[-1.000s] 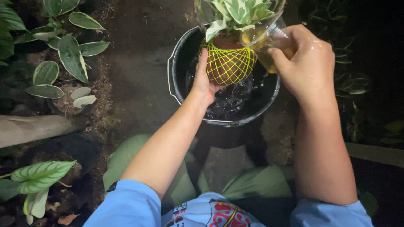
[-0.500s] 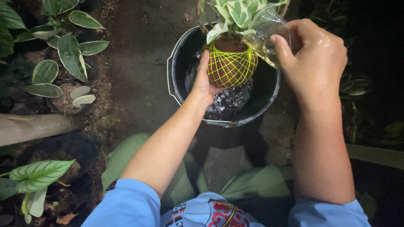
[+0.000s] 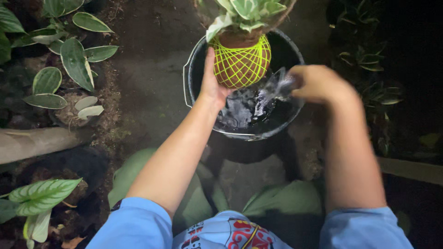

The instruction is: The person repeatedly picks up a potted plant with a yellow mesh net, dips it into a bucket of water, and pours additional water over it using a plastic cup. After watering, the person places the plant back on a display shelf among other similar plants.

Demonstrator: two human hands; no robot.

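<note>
Seen from above, a person's left hand (image 3: 213, 85) grips a round brown plant ball (image 3: 241, 62) wrapped in bright yellow-green netting, holding it over a black bucket (image 3: 194, 69) of dark water. Variegated green and white leaves (image 3: 247, 9) sprout from the ball's top. The right hand (image 3: 318, 84), blurred, holds a clear plastic container (image 3: 280, 83) tipped low over the bucket, just beside the ball. Blue sleeves (image 3: 134, 226) frame the bottom edge. Broad striped leaves (image 3: 74, 55) grow from the dark soil on the left.
</note>
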